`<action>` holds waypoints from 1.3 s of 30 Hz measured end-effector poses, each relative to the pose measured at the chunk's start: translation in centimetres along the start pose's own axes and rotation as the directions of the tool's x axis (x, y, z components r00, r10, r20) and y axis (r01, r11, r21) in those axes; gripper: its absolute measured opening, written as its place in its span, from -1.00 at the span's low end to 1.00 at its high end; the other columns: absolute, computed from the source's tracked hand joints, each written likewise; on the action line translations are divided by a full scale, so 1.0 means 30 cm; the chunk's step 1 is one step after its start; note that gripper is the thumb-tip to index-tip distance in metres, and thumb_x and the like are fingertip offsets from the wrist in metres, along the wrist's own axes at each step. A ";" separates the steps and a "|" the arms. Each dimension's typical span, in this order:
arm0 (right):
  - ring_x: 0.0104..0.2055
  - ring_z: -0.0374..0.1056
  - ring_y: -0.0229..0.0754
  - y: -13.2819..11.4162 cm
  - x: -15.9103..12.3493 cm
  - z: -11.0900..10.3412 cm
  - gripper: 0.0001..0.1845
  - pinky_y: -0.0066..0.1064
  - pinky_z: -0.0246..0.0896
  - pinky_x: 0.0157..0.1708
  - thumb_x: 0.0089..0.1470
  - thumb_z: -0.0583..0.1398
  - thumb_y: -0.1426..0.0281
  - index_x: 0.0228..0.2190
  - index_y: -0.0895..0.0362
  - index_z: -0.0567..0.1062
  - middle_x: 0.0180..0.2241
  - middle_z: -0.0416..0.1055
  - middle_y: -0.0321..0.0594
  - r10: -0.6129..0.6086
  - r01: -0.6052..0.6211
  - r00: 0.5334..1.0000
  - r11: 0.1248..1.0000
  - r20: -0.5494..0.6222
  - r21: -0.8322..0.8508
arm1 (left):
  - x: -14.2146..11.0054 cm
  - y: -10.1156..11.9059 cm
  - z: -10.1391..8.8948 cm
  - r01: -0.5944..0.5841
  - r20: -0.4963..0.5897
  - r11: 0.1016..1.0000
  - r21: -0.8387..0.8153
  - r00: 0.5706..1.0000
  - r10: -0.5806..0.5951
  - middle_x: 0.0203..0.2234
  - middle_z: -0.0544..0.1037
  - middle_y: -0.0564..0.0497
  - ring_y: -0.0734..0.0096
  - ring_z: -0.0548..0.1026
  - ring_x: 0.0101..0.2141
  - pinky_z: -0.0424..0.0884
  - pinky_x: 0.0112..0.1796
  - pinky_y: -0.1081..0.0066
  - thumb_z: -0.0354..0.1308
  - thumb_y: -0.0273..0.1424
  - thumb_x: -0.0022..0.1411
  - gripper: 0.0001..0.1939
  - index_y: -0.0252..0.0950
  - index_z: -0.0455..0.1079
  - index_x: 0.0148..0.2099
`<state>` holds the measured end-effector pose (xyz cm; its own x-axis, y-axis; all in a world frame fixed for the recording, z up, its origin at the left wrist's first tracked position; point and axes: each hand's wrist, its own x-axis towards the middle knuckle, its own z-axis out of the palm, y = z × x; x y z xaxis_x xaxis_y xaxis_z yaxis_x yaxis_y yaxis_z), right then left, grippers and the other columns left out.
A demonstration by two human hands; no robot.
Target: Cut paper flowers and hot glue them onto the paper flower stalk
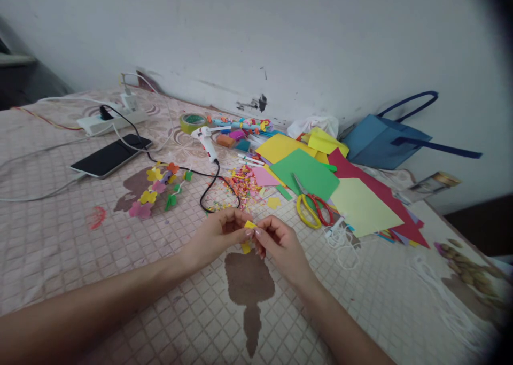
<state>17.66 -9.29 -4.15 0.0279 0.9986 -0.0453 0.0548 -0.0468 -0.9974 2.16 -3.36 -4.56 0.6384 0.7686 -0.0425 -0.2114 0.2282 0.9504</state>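
Observation:
A small yellow paper piece is pinched between the fingertips of my left hand and my right hand, both closed on it. More yellow shows just below the fingers; whether it is the same piece I cannot tell. Past my hands lies another yellow cutout on the patterned tablecloth. Scissors with one yellow and one red handle rest to the right, their blades on a green sheet. Left of my hands is a string of colourful paper flowers.
A white glue gun with a black cable lies behind a heap of coloured scraps. A tablet and a power strip are at left. White string, coloured sheets and a blue bag occupy the right.

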 end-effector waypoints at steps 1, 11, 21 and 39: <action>-0.62 0.18 -0.38 0.000 -0.001 0.000 -0.77 -0.54 0.14 -0.62 0.07 0.18 0.25 -0.47 0.15 0.34 -0.64 0.26 -0.41 -0.002 0.002 1.000 1.000 -0.002 -0.005 | 0.000 -0.003 -0.001 0.016 0.017 1.000 0.013 1.000 -0.016 -0.43 0.49 0.03 0.46 0.47 -0.39 0.38 -0.31 0.41 0.28 -0.35 0.02 -0.74 -0.38 0.34 -0.29; -0.58 0.21 -0.36 -0.006 -0.007 0.007 -0.76 -0.53 0.17 -0.59 0.15 0.10 0.25 -0.44 0.15 0.37 -0.59 0.29 -0.36 -0.045 0.045 0.999 0.999 0.019 -0.015 | -0.003 0.002 -0.011 0.058 -0.024 0.994 0.097 0.998 -0.056 -0.56 0.48 0.06 0.54 0.41 -0.52 0.32 -0.45 0.51 0.26 -0.32 0.03 -0.77 -0.39 0.34 -0.42; -0.57 0.22 -0.35 -0.007 -0.012 0.011 -0.75 -0.52 0.19 -0.59 0.17 0.07 0.24 -0.42 0.14 0.38 -0.56 0.30 -0.34 -0.043 0.042 0.998 0.998 0.037 0.042 | 0.001 0.006 -0.011 0.069 -0.032 0.991 0.116 0.997 -0.066 -0.57 0.50 0.03 0.51 0.43 -0.51 0.34 -0.43 0.49 0.25 -0.29 0.04 -0.76 -0.38 0.34 -0.42; -0.59 0.18 -0.34 -0.018 -0.016 0.008 -0.76 -0.51 0.12 -0.59 0.14 0.10 0.24 -0.48 0.13 0.34 -0.62 0.25 -0.38 -0.055 0.056 0.998 0.993 0.010 -0.104 | -0.011 0.002 -0.002 0.081 -0.025 0.988 0.135 0.997 -0.078 -0.54 0.47 0.04 0.49 0.43 -0.49 0.34 -0.41 0.47 0.21 -0.27 0.09 -0.76 -0.38 0.35 -0.40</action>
<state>17.36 -9.74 -3.61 0.0149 0.9998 0.0094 0.1598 0.0069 -0.9871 1.89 -3.56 -4.51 0.6339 0.7634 -0.1243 -0.0577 0.2069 0.9767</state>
